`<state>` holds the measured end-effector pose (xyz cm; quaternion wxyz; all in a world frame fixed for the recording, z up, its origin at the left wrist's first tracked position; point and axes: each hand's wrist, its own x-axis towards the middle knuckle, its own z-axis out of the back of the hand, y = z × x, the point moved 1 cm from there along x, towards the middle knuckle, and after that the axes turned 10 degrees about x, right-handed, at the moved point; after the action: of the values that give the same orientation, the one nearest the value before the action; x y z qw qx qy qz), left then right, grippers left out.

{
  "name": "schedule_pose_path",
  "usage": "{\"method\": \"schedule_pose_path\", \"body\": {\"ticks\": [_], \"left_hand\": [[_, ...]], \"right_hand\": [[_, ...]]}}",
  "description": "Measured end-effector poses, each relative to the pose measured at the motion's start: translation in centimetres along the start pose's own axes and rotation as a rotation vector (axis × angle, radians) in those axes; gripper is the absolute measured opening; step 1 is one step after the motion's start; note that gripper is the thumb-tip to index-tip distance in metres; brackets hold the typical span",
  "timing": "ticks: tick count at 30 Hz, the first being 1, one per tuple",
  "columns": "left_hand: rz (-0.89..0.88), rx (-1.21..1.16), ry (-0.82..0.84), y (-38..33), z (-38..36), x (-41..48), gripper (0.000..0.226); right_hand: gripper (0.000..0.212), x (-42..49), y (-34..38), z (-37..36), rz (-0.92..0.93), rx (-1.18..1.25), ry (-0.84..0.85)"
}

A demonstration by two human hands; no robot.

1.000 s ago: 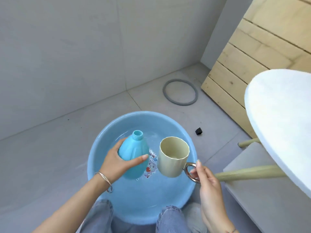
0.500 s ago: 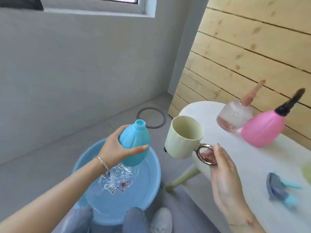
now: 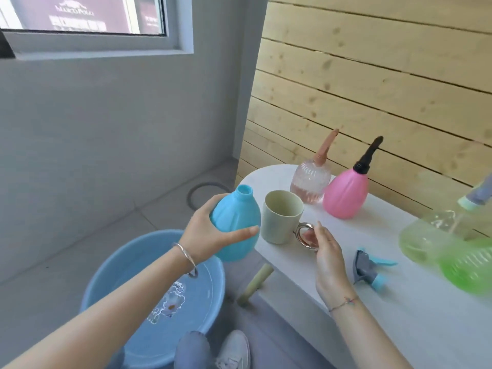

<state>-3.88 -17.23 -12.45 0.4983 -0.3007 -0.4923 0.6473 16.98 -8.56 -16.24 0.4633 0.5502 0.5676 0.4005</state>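
Head view: the left hand point(image 3: 205, 235) is wrapped round the belly of the blue bottle point(image 3: 234, 219), thumb across its front and fingers curled behind it. The bottle has no cap, its open neck points up with a slight tilt, and it hangs in the air just left of the mug point(image 3: 279, 222), almost touching it and off the edge of the tabletop point(image 3: 399, 315). The right hand point(image 3: 328, 259) grips the mug's shiny ring handle point(image 3: 303, 235); one finger shows through the ring and the thumb stands above it. The cream mug is upright at the tabletop's near-left edge; whether its base rests on the surface I cannot tell.

Below and left of the mug a blue basin point(image 3: 111, 270) of water stands on the floor, with a cartoon print on its bottom and no legible words. Behind the mug stand a clear pink bottle point(image 3: 310, 182) and an opaque pink bottle point(image 3: 346, 195), both with nozzles. Right of the mug lies a grey and blue spray head point(image 3: 366, 267), and beyond it a blurred green bottle point(image 3: 466, 265).

Far up and left of the mug, through the window point(image 3: 173, 25), a sign point(image 3: 74, 9) reads "MARCO POLO"; the smaller lines beneath are too blurred to read.
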Motion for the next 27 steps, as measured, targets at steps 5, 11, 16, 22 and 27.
{"method": "schedule_pose_path", "body": {"ticks": [5, 11, 16, 22, 27], "left_hand": [[-0.043, 0.026, 0.064, -1.8, -3.0, 0.0, 0.074], [-0.066, 0.022, 0.141, -3.2, -6.6, -0.4, 0.074], [-0.064, -0.011, 0.247, -4.2, -9.4, -1.3, 0.072], [-0.085, -0.043, 0.316, -4.7, -13.0, -2.4, 0.076], [-0.078, -0.061, 0.314, -4.4, -15.9, -2.9, 0.080]], "right_hand": [[0.024, 0.1, 1.2, 1.5, -0.019, -0.184, 0.139], [0.002, 0.9, 6.4, 8.4, 0.296, -0.602, 0.179], [0.009, 1.7, 7.3, 14.2, 0.207, -0.936, 0.160], [0.022, 1.3, 6.1, 15.7, 0.135, -1.097, 0.170], [0.031, 1.6, 4.6, 15.8, 0.086, -1.093, 0.204]]}}
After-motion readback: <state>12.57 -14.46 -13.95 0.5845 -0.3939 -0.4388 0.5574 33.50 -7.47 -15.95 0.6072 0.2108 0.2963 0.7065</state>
